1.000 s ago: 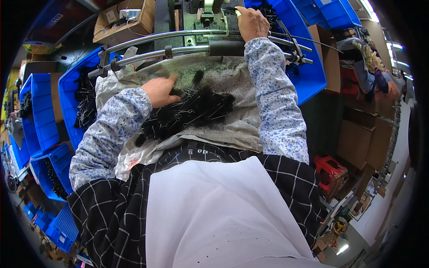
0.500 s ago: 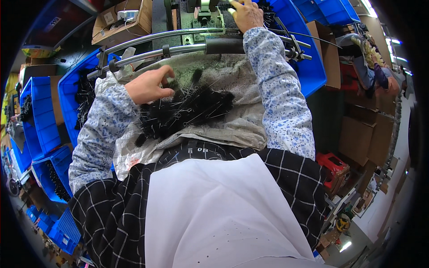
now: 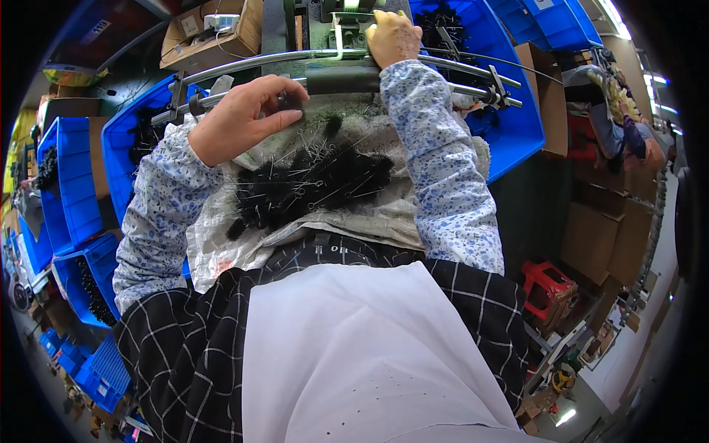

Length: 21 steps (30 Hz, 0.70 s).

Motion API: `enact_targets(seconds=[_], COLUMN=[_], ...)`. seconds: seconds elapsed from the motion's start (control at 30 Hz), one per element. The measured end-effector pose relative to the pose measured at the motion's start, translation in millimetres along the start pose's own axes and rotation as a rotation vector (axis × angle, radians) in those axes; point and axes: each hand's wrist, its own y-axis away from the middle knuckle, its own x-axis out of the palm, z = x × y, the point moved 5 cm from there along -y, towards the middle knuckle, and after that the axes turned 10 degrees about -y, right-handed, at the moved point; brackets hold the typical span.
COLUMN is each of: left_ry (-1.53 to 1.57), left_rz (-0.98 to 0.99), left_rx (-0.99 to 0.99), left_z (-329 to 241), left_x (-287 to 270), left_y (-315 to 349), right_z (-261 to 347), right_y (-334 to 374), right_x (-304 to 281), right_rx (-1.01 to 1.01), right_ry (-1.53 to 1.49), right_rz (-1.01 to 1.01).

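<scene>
My left hand [image 3: 247,117] is raised above the far left side of a pile of black twisted-wire brushes [image 3: 317,181]. A gap shows between its thumb and curved index finger; the dark patch between them is too unclear to name. The brushes, with thin wire stems and small looped ends, lie on a whitish woven sheet [image 3: 380,214] over my lap. At the far side, my right hand [image 3: 394,38] is closed at the machine's metal fixture [image 3: 347,33], fingers curled, with yellowish coverings on some fingertips. What it grips is hidden.
Two curved metal rails [image 3: 266,59] with a dark padded roller [image 3: 341,80] cross in front of the machine. Blue bins stand at the left [image 3: 111,140] and right [image 3: 517,140], with black brushes in them. A cardboard box [image 3: 173,52] sits at the far left. Another person [image 3: 628,125] is at far right.
My left hand has risen away from the brush pile toward the rails. My right hand has shifted slightly left and nearer, its fingers now more curled. The pile looks much the same.
</scene>
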Motion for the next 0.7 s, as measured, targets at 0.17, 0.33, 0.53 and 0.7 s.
enact_targets(seconds=[0.17, 0.33, 0.53, 0.7], left_ry=[-0.016, 0.072, 0.081, 0.092], left_rz=[-0.027, -0.04, -0.003, 0.031], left_rx=[0.071, 0.031, -0.007, 0.025], left_z=[-5.4, 8.7, 14.8, 8.3], left_x=[-0.8, -6.8, -10.0, -0.3], left_y=[-6.1, 3.1, 6.9, -2.7], right_z=[29.1, 0.2, -83.3, -100.2], right_y=[0.4, 0.4, -9.4, -30.4], right_x=[-10.0, -22.8, -23.3, -18.9], right_rx=[-0.013, -0.012, 0.096, -0.037], right_ry=[0.097, 0.061, -0.024, -0.003], right_rz=[0.013, 0.0, 0.124, 0.125])
